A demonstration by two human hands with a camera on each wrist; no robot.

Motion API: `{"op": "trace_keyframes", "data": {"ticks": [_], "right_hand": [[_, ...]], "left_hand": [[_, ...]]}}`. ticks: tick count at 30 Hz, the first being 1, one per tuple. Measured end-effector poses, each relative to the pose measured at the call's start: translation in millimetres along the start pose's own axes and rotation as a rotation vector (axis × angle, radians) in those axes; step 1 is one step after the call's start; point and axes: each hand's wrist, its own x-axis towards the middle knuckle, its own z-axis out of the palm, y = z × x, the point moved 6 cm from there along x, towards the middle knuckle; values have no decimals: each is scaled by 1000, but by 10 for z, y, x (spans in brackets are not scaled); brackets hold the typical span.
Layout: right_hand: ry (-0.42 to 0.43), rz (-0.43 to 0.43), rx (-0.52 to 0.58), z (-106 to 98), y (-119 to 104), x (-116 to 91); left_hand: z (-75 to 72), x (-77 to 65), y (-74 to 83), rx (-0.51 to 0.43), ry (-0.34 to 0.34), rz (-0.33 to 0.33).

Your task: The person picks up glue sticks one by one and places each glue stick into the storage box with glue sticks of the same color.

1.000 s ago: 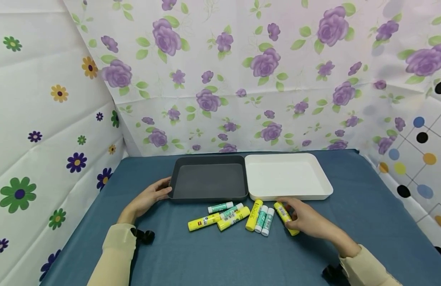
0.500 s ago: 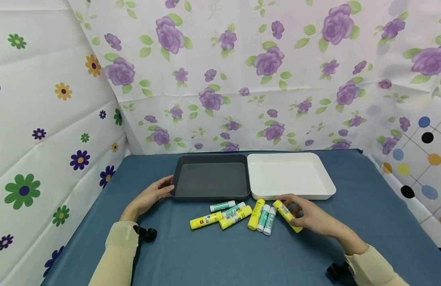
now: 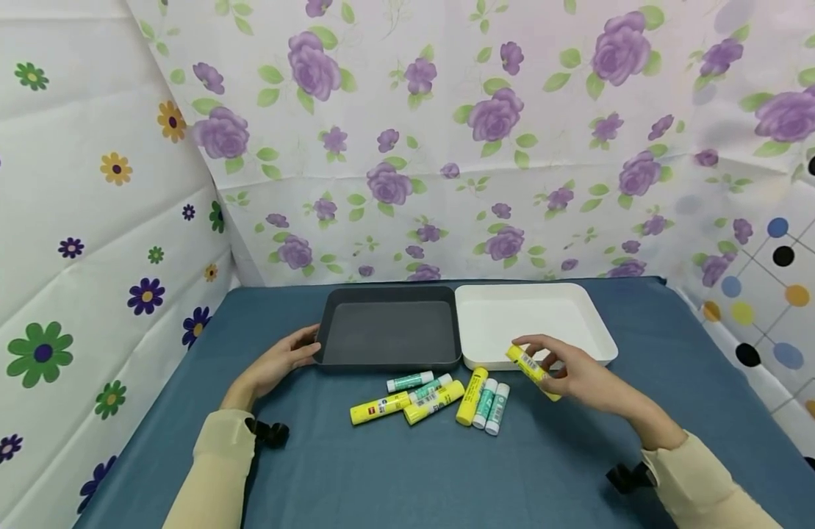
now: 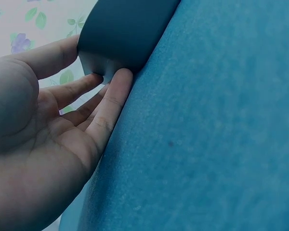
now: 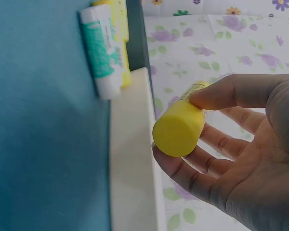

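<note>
My right hand [image 3: 586, 378] pinches a yellow glue stick [image 3: 531, 371] between thumb and fingers, raised over the front rim of the white tray [image 3: 536, 323]. In the right wrist view the glue stick's yellow end [image 5: 176, 132] faces the camera. At the other side, my left hand [image 3: 275, 367] touches the left edge of the dark grey tray [image 3: 394, 330]. The left wrist view has its fairly straight fingers [image 4: 116, 91] against that tray's corner [image 4: 120, 38]. Close by the right hand lie a yellow glue stick [image 3: 472, 397] and two white-and-green ones, side by side.
In front of the dark tray lies a loose group: a green-and-white glue stick [image 3: 409, 381], another partly covered, and two yellow ones [image 3: 381, 408]. Both trays stand side by side at the back of the blue cloth [image 3: 394, 485], before a floral curtain [image 3: 387, 147].
My right hand has lifted the yellow glue stick off the cloth and moved it up towards the white tray. The left hand stays at the dark tray.
</note>
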Motion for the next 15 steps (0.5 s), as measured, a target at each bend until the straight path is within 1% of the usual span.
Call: {"op": "trace_keyframes", "data": {"ticks": [6, 9, 15], "right_hand": [[-37, -50, -13, -129, -76, 98], [-57, -69, -22, -192, -108, 159], [-62, -90, -80, -349, -190, 295]], "left_hand": [[2, -13, 0, 18, -3, 0], [3, -14, -10, 17, 5, -14], [-7, -1, -23, 18, 14, -9]]}}
